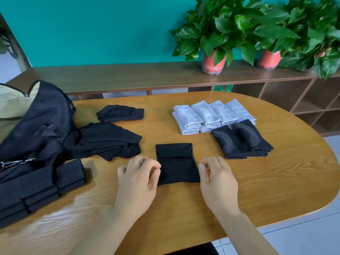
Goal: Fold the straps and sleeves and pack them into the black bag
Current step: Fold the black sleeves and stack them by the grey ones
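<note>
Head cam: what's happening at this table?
A person is folding a black sleeve; the left hand and right hand pinch its side edges. Folded white sleeves and dark sleeves sit to the right, an unfolded black pile to the left beside the black bag. Folded straps lie in front of the bag.

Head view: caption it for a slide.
Left hand and right hand pinch a folded black sleeve on the wooden table.

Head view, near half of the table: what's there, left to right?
Stack of black perforated mesh straps → left hand → flat folded black fabric sleeve → right hand → pair of folded black sleeves with grey patterned patches. Loose black fabric pile omitted: overlaps.
</note>
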{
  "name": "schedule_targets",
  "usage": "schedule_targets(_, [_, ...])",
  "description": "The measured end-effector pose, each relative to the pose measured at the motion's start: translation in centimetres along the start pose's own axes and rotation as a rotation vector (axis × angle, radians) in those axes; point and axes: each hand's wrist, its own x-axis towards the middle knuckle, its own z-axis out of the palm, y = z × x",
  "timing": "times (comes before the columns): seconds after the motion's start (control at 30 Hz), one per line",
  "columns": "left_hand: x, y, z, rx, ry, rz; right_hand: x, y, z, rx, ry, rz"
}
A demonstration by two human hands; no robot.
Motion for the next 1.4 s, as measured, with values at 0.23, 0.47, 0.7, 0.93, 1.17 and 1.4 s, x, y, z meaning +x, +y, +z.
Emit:
schedule_targets(0.23, [-0.4, 1.1, 0.6, 0.199, -0.31, 0.297, -1.5, -0.1, 2.2, -0.415, -0.302, -0.518])
schedule_targets(0.47, [0.2, -0.5, -0.4, 0.293, -0.416, 0.308, -1.4, 1.9, 1.0, -0.53, -0.391, -0.479])
schedule_targets(0.7, [-0.2, -0.9, -0.9, 0.326, -0.399, 0.41, -1.7, 1.1, -1.3, -0.478, -0.432, -0.52])
schedule_targets(0.93, [-0.5, 0.1, -2.0, 0.271, -0.352, 0.46, -0.8, 0.3, -1.4, -0.331, -0.521, -0.524])
schedule_targets(1.17, [0.0, 1.2, -2.1, 0.231, -0.39, 0.433, 0.0, -0.3, -1.8, -0.192, -0.606, -0.465])
schedule_targets(1.4, [1.8, 1.4, -2.4, -0.144, -0.473, 0.122, 1.8, 0.6, -3.3, 0.234, -0.742, -0.076])
